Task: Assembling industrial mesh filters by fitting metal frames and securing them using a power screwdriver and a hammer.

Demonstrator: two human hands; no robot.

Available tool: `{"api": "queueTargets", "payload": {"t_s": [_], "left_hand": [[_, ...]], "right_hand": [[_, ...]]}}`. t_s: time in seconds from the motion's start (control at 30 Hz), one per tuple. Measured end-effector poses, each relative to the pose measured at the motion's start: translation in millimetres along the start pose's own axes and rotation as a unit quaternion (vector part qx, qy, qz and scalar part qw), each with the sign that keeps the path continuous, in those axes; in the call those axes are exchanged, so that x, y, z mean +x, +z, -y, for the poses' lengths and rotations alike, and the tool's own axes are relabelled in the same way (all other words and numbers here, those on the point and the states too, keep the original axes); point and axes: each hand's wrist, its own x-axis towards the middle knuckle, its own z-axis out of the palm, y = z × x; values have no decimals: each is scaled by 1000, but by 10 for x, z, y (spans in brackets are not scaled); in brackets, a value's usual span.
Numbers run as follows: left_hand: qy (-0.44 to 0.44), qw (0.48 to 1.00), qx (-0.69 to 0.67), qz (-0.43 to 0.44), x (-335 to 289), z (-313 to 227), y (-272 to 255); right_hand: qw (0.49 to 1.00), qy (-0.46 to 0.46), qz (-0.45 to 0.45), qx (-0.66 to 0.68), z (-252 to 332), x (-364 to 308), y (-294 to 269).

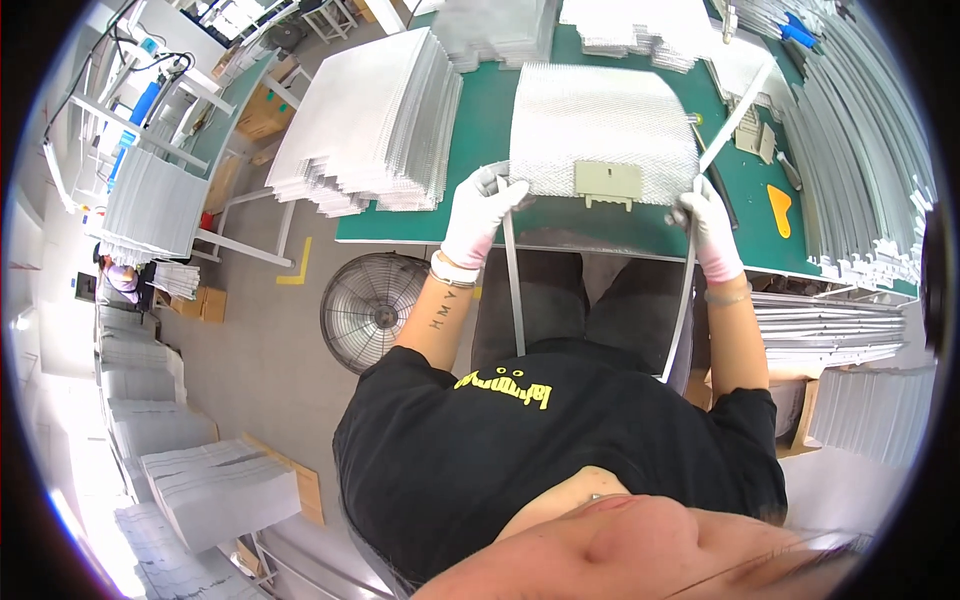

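A silvery mesh panel [590, 115] lies on the green table in front of me, its near edge at the table's front. A beige plastic block [608, 181] with short prongs sits over that edge. My gloved left hand [480, 212] is closed at the panel's near left corner, pinching a thin metal strip [515, 290] that hangs toward my lap. At the near right corner, my gloved right hand [708, 225] is closed around another length of metal strip [680, 310]. A pale strip [738, 118] slants up and away from that hand. Whether these lengths are joined cannot be seen.
Stacked mesh sheets [365, 110] stand left on the table [475, 120]. To the right lie an orange tool [779, 210], beige plastic pieces [755, 135] and a long row of metal strips [860, 130]. A floor fan [375, 312] stands left of my legs.
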Motion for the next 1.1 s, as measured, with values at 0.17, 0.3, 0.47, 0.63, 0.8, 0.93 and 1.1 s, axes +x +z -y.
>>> {"api": "queueTargets", "payload": {"t_s": [0.17, 0.3, 0.47, 0.63, 0.8, 0.93, 1.1], "left_hand": [[167, 985, 42, -31, -197, -115, 391], [194, 977, 84, -5, -424, -236, 386], [122, 987, -69, -74, -865, -395, 269], [187, 968, -101, -133, -1113, -672, 418], [346, 927, -22, -142, -726, -978, 433], [360, 924, 82, -103, -112, -1221, 288], [366, 928, 52, -37, 281, -1080, 374]], "right_hand": [[1000, -28, 12, 3, 266, -189, 166], [999, -47, 21, -9, 370, -288, 243], [991, -101, 41, -73, 582, -492, 477], [973, -180, 137, -39, 734, -476, 653], [929, -323, 44, -173, 1214, -191, 935], [938, -332, -26, -92, 1485, 107, 1076], [905, -393, -66, -147, 1268, 406, 757]]}}
